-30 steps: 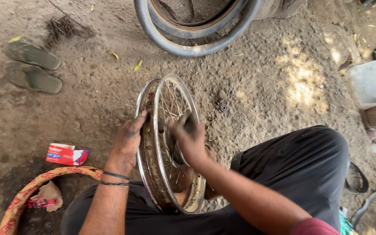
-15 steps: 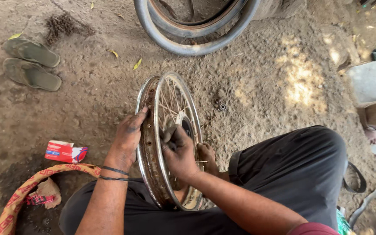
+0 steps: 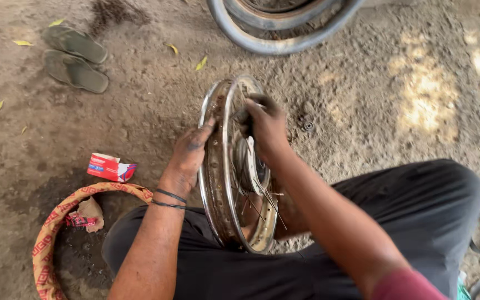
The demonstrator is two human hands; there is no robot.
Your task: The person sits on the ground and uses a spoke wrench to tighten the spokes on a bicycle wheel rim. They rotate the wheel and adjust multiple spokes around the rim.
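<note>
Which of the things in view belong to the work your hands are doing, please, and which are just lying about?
In hand:
rusty spoked metal wheel rim
left hand on its edge
right hand among the spokes

Lying about:
pair of grey-green sandals
red and white small carton
red patterned rubber band
grey tyre

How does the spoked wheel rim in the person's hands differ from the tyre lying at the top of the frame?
The spoked rim stands upright between left hand and right hand; the tyre lies flat on the dirt, untouched. The rim is bare, rusty metal; the tyre is grey rubber. The rim shows whole; the tyre is cut off. Both are round.
</note>
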